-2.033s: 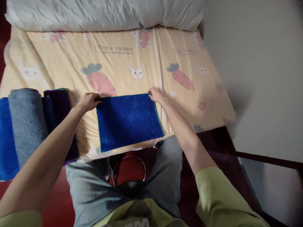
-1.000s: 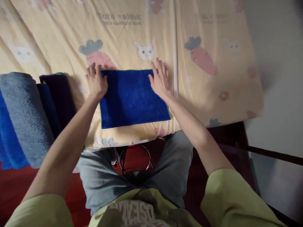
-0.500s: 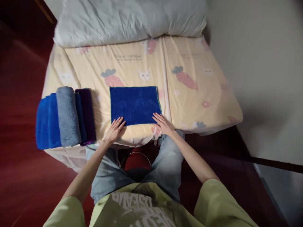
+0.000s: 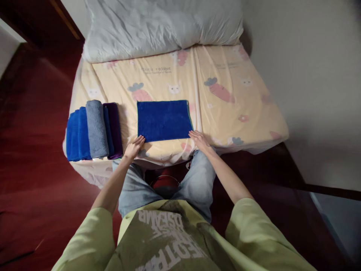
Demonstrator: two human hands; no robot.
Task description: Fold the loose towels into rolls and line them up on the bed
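A blue towel (image 4: 165, 120) lies flat as a rectangle on the bed, its edges trimmed in a thin green line. My left hand (image 4: 134, 146) is at its near left corner, fingers together and closed on the edge. At the near right corner, my right hand (image 4: 199, 140) has its fingertips closed on the cloth; the thumb is hard to make out. To the left, a grey rolled towel (image 4: 97, 128) rests among folded blue towels (image 4: 77, 133) and a purple towel (image 4: 113, 130).
The bed (image 4: 220, 120) has a yellow sheet printed with carrots and rabbits. A pale grey quilt (image 4: 163, 26) is bunched at the far side. A wall (image 4: 304, 94) stands at the right. Below my legs is a red stool (image 4: 165, 181) on the dark red floor (image 4: 42, 150).
Both hands have slid from lying flat on the towel's near edge out to its near corners, with the fingers drawn in. The view has shifted a little left.
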